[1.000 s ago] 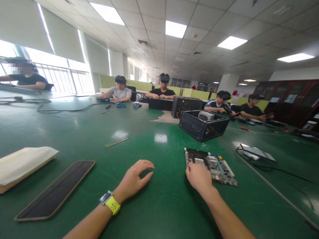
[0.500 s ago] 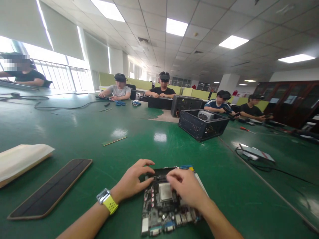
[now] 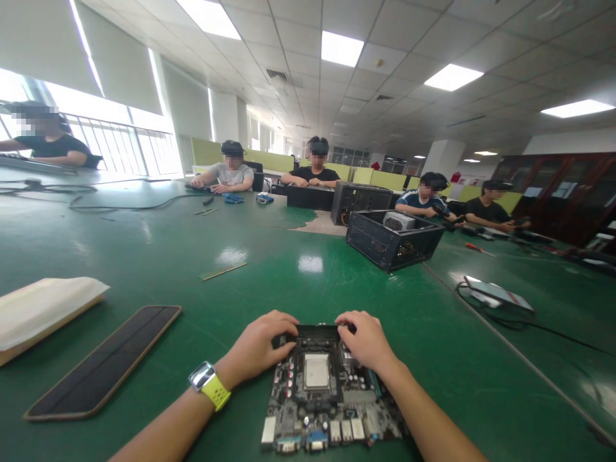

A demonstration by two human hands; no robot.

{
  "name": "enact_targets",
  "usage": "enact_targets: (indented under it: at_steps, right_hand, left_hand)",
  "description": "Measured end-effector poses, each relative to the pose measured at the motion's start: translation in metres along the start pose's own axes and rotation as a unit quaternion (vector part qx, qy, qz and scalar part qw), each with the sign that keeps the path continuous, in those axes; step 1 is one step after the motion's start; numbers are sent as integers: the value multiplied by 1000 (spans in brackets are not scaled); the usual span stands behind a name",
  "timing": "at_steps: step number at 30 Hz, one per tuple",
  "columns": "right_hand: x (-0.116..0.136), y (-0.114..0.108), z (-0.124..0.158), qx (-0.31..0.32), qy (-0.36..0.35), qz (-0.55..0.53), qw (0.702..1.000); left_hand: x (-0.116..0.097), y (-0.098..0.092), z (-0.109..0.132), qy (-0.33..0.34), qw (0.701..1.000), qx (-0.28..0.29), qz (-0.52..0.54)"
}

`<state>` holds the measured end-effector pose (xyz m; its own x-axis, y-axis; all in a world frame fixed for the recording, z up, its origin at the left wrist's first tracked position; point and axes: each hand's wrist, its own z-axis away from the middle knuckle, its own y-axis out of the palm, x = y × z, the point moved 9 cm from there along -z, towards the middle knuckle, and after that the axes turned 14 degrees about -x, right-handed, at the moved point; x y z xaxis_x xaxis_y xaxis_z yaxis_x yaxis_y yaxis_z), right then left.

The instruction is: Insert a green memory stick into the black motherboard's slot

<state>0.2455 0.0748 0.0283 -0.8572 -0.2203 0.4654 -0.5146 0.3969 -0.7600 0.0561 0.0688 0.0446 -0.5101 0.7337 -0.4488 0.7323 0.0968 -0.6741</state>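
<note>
A motherboard (image 3: pixel 317 398) lies flat on the green table (image 3: pixel 192 269) right in front of me, its silver processor socket facing up and its ports toward me. My left hand (image 3: pixel 257 346), with a yellow-strapped watch on the wrist, rests curled on the board's far left corner. My right hand (image 3: pixel 368 340) grips the far right corner, fingers bent over the edge. Both hands touch the board.
A black pad (image 3: pixel 103 369) and a padded envelope (image 3: pixel 43 308) lie at my left. An open black computer case (image 3: pixel 392 240) stands ahead right, a thin stick (image 3: pixel 222 271) ahead left, a cabled device (image 3: pixel 498 294) at right. Several people sit along the far side.
My right hand drew the motherboard from the right to directly in front of me and turned it. My left hand came onto its far left corner; both hands now hold its far edge.
</note>
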Motion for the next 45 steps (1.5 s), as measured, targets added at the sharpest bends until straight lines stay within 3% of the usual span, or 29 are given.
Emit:
enact_targets:
  at_steps: [11,45]
  right_hand:
    - [-7,-2,4,-38,26,-77,996]
    - [-8,1,4,-11,45,-71,996]
  left_hand:
    - [4,1,0,-7,1000,-7,10]
    - [1,-7,0,-1,999,-41,26]
